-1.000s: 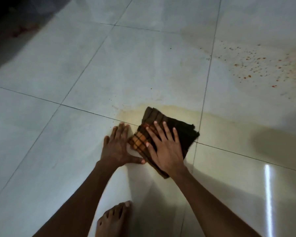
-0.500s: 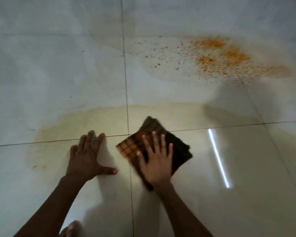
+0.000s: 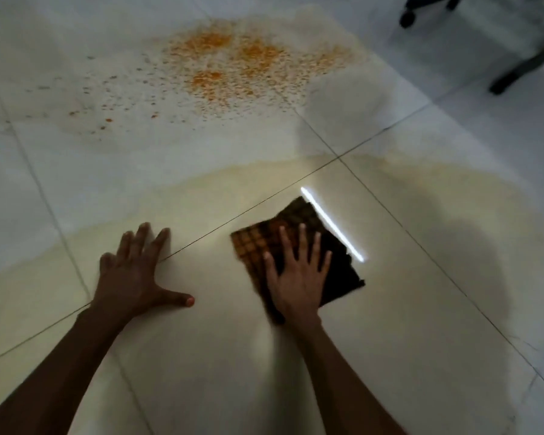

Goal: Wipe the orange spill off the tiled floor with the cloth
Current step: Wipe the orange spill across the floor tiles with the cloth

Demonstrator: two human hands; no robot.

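Observation:
A folded dark checked cloth (image 3: pixel 299 224) with orange stripes lies flat on the pale tiled floor (image 3: pixel 421 324). My right hand (image 3: pixel 297 274) presses down on it, fingers spread over its near half. My left hand (image 3: pixel 135 274) rests flat on the bare tile to the left of the cloth, fingers apart, holding nothing. The orange spill (image 3: pixel 233 64) is a patch of orange specks on the tiles well beyond the cloth. A pale yellowish wet smear (image 3: pixel 201 196) runs in a band across the floor around both hands.
The black legs and castors of an office chair (image 3: pixel 515 67) stand at the top right corner. A bright strip of light (image 3: pixel 330 224) is reflected in the tile beside the cloth. Dark grout lines cross the floor.
My right hand has slid the cloth to the right, away from my left hand. The view has swung right, bringing more of the spill and the chair legs in.

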